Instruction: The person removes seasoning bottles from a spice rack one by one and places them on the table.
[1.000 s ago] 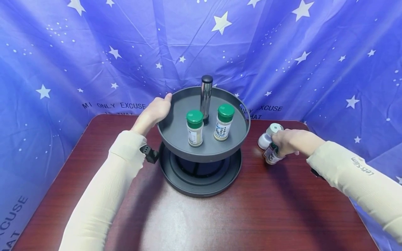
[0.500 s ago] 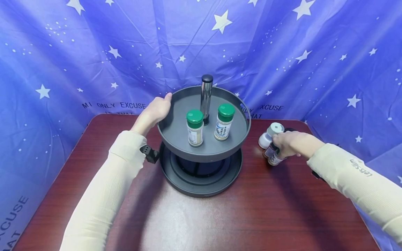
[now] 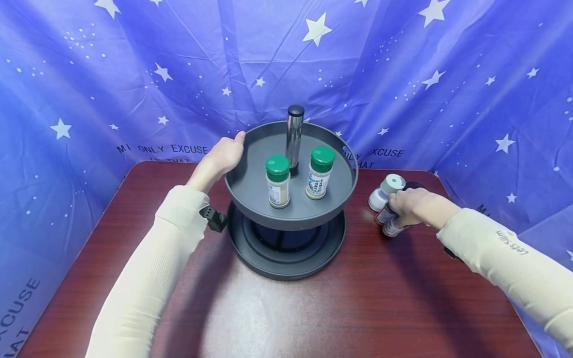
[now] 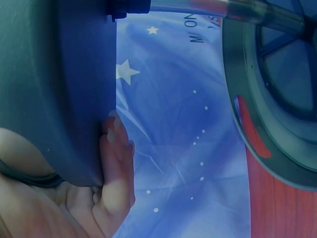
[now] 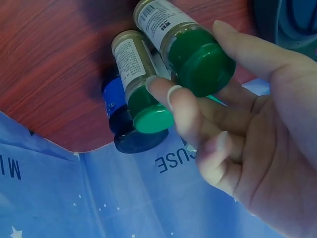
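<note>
My left hand grips the rim of the upper tray of a grey two-tier rack; in the left wrist view its fingers curl around the tray's side. Two green-capped spice jars, one left and one right, stand upright on this tray. To the rack's right, my right hand holds a spice jar low over the table. The right wrist view shows its green cap between thumb and fingers. Fingertips lie close to a second green-capped jar; contact is unclear.
A white jar with a pale cap and a dark-labelled jar stand beside my right hand. Behind it is a blue jar with a dark cap. The rack's lower tray rests on the table. A starry curtain hangs behind.
My right hand and the jar in it have shifted slightly rightward. My left hand keeps its grip on the tray rim, and the jars on the tray stay put.
</note>
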`<state>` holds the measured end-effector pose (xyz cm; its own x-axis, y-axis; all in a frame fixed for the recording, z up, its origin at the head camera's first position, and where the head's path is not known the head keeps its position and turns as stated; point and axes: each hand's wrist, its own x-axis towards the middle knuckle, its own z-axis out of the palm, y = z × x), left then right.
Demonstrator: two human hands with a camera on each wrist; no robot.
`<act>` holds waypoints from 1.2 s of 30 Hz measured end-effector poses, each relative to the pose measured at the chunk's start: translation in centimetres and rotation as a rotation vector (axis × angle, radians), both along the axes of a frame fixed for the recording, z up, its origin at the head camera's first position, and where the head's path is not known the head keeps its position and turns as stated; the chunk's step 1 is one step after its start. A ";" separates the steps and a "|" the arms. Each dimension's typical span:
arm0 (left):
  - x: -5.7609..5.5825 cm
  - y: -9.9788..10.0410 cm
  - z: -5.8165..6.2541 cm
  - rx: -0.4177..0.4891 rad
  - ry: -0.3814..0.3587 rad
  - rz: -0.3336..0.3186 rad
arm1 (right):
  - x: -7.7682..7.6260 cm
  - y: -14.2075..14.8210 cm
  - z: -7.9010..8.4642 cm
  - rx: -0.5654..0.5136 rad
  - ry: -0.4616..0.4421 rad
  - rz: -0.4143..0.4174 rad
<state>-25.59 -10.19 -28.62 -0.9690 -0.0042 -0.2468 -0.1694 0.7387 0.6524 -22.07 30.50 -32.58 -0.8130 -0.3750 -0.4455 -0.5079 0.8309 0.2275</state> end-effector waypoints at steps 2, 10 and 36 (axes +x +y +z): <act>0.0 0.0 0.0 -0.002 0.000 0.000 | 0.0 -0.1 -0.1 0.006 -0.003 0.003; 0.0 0.0 -0.2 -0.001 0.001 -0.004 | 0.3 -0.1 -0.6 -0.001 -0.018 -0.025; 0.0 0.0 0.0 -0.006 0.011 -0.001 | 0.2 -1.0 -0.2 -0.034 -0.013 -0.052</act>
<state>-25.63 -10.18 -28.65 -0.9716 -0.0046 -0.2365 -0.1617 0.7426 0.6500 -21.89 29.51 -32.82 -0.8261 -0.3471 -0.4439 -0.4663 0.8634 0.1927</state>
